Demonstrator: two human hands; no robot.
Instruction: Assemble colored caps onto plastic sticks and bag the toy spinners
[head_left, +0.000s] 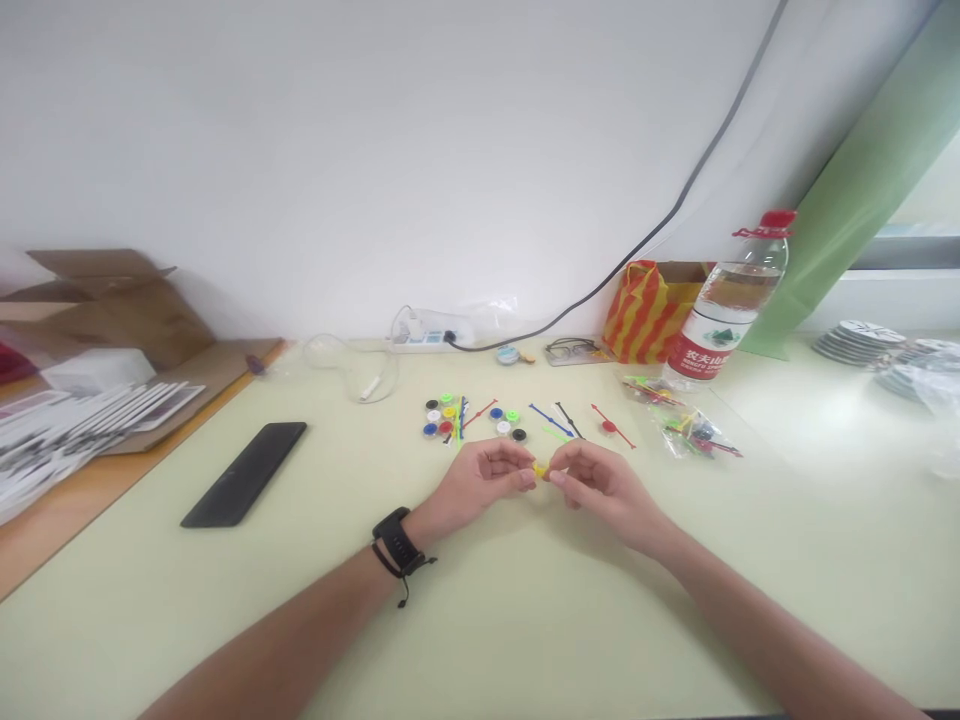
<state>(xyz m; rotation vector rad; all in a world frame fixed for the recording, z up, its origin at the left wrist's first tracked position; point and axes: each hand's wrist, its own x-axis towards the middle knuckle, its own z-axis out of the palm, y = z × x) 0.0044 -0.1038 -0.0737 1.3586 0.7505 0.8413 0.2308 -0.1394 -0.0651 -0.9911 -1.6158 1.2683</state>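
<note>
Between my two hands, just above the table, is a small yellow plastic piece (539, 470). My left hand (491, 478) pinches it from one side with thumb and fingertips; my right hand (596, 488) grips the other side the same way. Fingers cover much of its shape. Beyond them lie loose round discs (504, 427) in several colours and thin plastic arrows (551, 420). A red arrow with a red disc at its middle (609, 427) rests to the right. Another cluster of discs (433, 416) and arrows (460, 422) lies to the left.
A black slab-like case (246, 474) lies at left, near stacked white cards (82, 440) and a cardboard box (120, 300). At the back are a power strip (427, 333), glasses (570, 349), a striped bag (637, 310) and a tall water bottle (724, 315). Bagged parts (697, 430) sit right.
</note>
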